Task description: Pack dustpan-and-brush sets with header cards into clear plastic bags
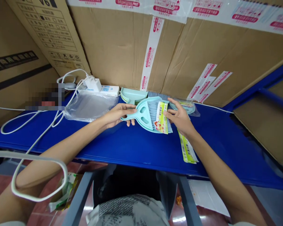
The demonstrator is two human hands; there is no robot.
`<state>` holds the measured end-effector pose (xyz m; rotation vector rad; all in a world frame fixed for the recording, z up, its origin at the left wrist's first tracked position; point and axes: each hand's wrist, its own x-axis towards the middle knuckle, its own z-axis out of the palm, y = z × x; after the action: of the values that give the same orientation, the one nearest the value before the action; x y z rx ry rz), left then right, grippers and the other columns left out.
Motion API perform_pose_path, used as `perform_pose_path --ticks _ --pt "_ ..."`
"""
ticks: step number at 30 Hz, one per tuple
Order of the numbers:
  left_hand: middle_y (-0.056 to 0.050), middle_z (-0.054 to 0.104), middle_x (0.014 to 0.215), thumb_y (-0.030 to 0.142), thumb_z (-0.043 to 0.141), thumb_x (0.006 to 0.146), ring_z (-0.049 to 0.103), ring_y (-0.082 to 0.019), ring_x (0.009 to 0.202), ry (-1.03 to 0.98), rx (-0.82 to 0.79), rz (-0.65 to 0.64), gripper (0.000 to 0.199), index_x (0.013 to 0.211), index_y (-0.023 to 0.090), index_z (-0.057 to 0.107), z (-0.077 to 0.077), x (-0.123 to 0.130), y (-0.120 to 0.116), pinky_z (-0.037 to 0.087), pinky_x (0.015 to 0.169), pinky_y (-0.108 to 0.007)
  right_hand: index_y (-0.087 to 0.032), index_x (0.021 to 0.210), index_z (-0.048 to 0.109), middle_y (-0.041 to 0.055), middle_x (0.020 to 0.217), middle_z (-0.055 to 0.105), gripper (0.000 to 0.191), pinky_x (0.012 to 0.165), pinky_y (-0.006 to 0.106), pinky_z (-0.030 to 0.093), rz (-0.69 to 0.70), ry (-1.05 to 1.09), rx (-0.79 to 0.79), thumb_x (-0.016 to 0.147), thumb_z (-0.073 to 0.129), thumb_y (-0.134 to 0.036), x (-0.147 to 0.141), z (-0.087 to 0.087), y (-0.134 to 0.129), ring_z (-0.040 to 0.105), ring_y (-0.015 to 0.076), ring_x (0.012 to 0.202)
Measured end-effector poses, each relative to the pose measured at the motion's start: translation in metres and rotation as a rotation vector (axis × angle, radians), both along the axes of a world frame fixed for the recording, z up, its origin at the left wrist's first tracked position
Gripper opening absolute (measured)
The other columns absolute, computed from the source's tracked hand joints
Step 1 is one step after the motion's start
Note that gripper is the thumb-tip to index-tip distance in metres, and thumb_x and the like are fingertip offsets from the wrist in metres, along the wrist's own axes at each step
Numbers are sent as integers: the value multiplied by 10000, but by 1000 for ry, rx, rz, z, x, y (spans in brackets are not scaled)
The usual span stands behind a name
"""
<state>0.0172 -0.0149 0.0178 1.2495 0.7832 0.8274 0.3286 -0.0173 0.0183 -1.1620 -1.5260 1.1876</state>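
Observation:
My left hand [120,115] grips the handle of a light teal dustpan and brush set [145,115], held above the blue table. My right hand [180,118] is at the set's wide end, its thumb against a yellow-green and white printed card [162,117] lying over the grey bristles; its index finger reaches over the upper corner. Behind the set stand stacked teal dustpans [134,95] and grey brush bristles [157,94]. More printed cards [187,149] lie under my right wrist. A wrapped set [187,107] rests behind my right hand.
Clear plastic bags [91,105] lie at the left, near a white power strip [109,90] with cables looping over the blue table [132,147]. Large cardboard boxes [122,47] wall the back and sides. A white cable loop [63,179] hangs over my left forearm.

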Motion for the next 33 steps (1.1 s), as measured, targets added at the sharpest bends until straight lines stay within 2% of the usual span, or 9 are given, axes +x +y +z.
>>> perform_pose_path --ticks 1,4,6,10,13,17,21,26,33 --pt "-106 772 687 356 881 889 716 -189 543 9 0 -11 405 1198 106 800 0 0 -1 540 442 -233 -307 1623 467 57 1068 801 856 644 319 604 -13 -25 41 889 852 -522 -2 -3 -1 752 224 837" --pt "-105 773 690 352 878 882 729 -206 560 12 0 -12 413 1217 120 812 -2 -1 0 545 444 -246 -268 1429 694 85 1193 786 569 860 400 652 -15 -81 151 951 765 -567 -8 -8 -3 749 267 1037" --pt "-107 769 685 343 875 880 728 -206 558 11 0 1 406 1214 119 819 -2 -3 1 546 446 -248 -244 1354 767 100 1313 753 527 977 442 642 32 -75 154 946 774 -579 -10 -8 -5 727 294 1150" --pt "-107 757 663 342 873 875 710 -202 535 18 9 27 394 1197 120 830 0 -8 5 538 439 -250 -263 1521 688 103 1430 629 708 1084 471 610 205 -48 117 881 877 -499 -8 -3 -8 699 289 1216" --pt "-103 749 652 349 869 874 709 -207 538 30 16 30 393 1195 125 836 0 -12 8 528 428 -254 -304 1584 631 92 1405 581 694 1122 502 589 284 -106 90 932 809 -463 -4 0 -7 667 280 1232" --pt "-115 753 661 348 857 889 701 -199 527 47 20 27 410 1221 109 829 -2 -13 10 523 432 -252 -360 1617 587 84 1433 576 637 1122 548 585 272 -191 35 986 675 -358 -3 -1 -7 660 285 1210" --pt "-119 760 664 334 850 901 684 -178 501 33 13 20 404 1230 100 825 -2 -11 8 514 428 -234 -367 1607 598 65 1599 562 656 1196 558 533 292 -105 20 963 725 -340 -6 -2 -9 600 332 1391" --pt "-108 759 662 316 872 880 700 -177 518 30 0 2 460 1263 72 803 2 -11 6 512 424 -217 -365 1668 510 55 1546 677 892 1137 524 607 405 48 -96 869 906 -360 -6 -1 -9 668 322 1342" --pt "-99 753 664 359 868 870 709 -189 545 55 11 -3 504 1271 65 779 3 -7 2 509 441 -235 -386 1659 516 39 1630 612 1062 1135 475 638 368 225 -169 726 1003 -243 -11 -1 -12 632 312 1417"
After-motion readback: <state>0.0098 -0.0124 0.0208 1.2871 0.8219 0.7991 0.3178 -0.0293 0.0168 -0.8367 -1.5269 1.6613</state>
